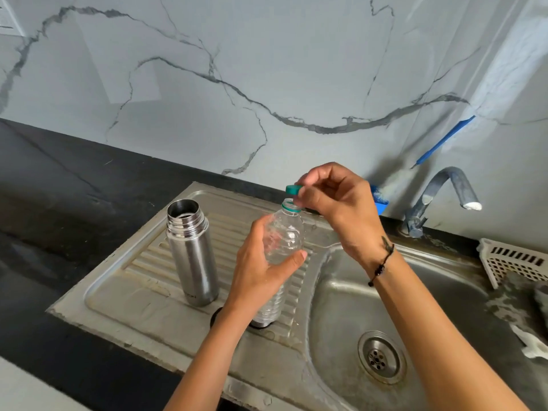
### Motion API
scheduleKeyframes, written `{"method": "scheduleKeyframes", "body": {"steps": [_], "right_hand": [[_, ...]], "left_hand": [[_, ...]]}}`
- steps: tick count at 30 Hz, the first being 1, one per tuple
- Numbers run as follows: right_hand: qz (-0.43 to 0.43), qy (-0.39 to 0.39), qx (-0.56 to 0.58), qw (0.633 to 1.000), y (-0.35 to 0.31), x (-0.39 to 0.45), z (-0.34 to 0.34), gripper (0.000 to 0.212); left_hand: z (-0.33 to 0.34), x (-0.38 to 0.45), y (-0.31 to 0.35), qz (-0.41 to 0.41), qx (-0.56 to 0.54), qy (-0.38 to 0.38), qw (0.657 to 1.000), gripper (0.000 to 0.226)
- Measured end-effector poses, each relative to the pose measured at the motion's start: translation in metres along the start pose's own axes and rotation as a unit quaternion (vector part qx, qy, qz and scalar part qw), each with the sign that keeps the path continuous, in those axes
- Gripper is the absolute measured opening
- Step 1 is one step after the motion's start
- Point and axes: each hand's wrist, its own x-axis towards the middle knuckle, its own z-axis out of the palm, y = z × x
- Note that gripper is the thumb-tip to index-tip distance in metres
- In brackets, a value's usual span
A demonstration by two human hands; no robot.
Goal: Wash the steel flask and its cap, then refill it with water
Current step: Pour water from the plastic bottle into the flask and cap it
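Steel flask (pixel 192 253) stands upright and uncapped on the ribbed drainboard (pixel 124 280) of the sink (pixel 350 295), threads at the neck bare, just left of the hands. Its cap — not made out for certain; a dark round edge shows on the drainboard behind the left wrist, too hidden to call.

Left hand (pixel 261 271): grip wrapped round the shoulder of a clear plastic bottle (pixel 283 238), thumb across the front. Right hand (pixel 335 203): fingertips pinching a small green bottle cap (pixel 293 189), held just above the open bottle mouth.

Handling, as a guess: flask rigid, smooth-walled, likely slick if wet — best taken round the mid-body, not the threaded neck. Tall and narrow, so easy to tip on the ribs. Plastic bottle is thin and will squash under a hard squeeze; looks mostly empty of water, hard to be sure.

Writing: small print low on the flask body, unreadable. No label visible on the bottle.

Tap (pixel 439 197) at the rear right, not running.
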Motion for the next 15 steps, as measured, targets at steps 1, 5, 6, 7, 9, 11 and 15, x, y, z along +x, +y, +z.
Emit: {"method": "scheduleKeyframes", "body": {"steps": [1, 5, 6, 7, 9, 11, 15], "right_hand": [[-0.013, -0.002, -0.062, 0.998, 0.000, -0.002, -0.001, 0.018], [-0.027, -0.003, -0.201, 0.979, 0.002, -0.004, -0.013, 0.018], [-0.022, -0.029, -0.219, 0.975, 0.003, -0.004, -0.016, 0.021], [-0.013, -0.063, -0.234, 0.970, 0.003, -0.003, -0.020, 0.026], [-0.001, -0.120, -0.265, 0.957, 0.004, 0.000, -0.026, 0.034], [0.005, -0.165, -0.282, 0.945, 0.002, 0.003, -0.032, 0.035], [-0.021, -0.278, -0.294, 0.914, -0.003, 0.005, -0.041, 0.038]], "left_hand": [[0.000, 0.000, 0.000, 0.002, 0.005, -0.004, 1.000, 0.067], [-0.002, 0.003, 0.000, 0.016, 0.016, -0.016, 1.000, 0.066], [-0.003, 0.004, 0.000, 0.021, 0.021, -0.023, 0.999, 0.066], [-0.004, 0.005, 0.000, 0.024, 0.025, -0.031, 0.999, 0.066], [-0.008, 0.007, 0.000, 0.024, 0.032, -0.058, 0.998, 0.067], [-0.014, 0.008, 0.000, 0.025, 0.038, -0.102, 0.994, 0.067], [-0.027, 0.010, -0.001, 0.015, 0.013, -0.215, 0.976, 0.069]]}}
